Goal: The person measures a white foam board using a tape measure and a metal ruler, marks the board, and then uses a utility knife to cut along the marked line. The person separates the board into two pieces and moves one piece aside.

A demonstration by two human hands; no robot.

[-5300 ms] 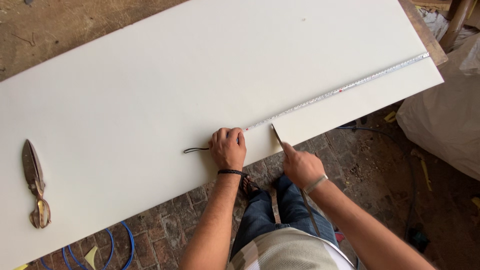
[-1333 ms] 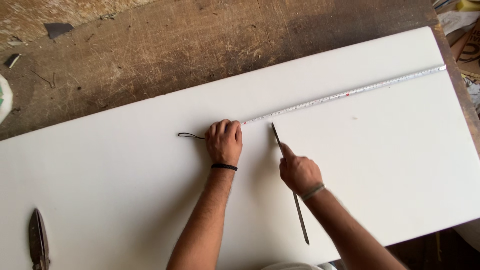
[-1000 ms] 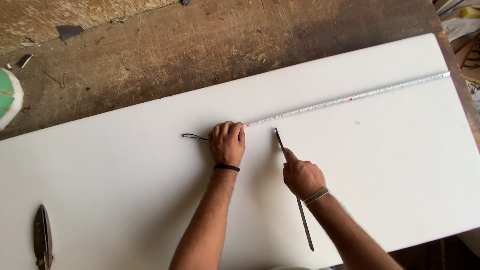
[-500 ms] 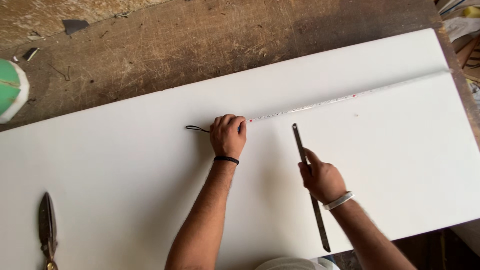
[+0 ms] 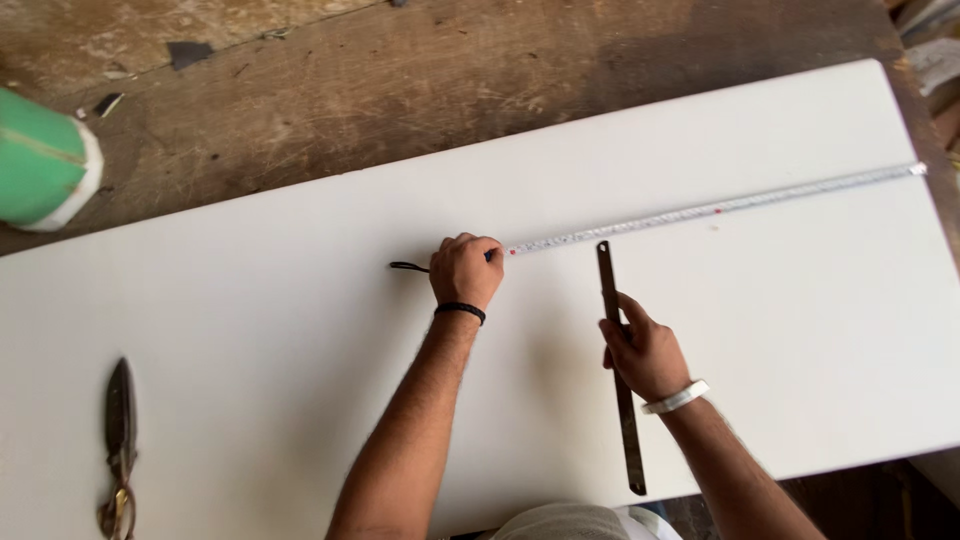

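left hand (image 5: 466, 270) fisted on tape measure (image 5: 715, 209) — right hand (image 5: 645, 355) grips ruler (image 5: 618, 360)

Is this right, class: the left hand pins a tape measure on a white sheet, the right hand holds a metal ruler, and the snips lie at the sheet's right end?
One slip. In the head view the snips lie at the white sheet's left end. The left hand does pin the tape measure, and the right hand holds the metal ruler.
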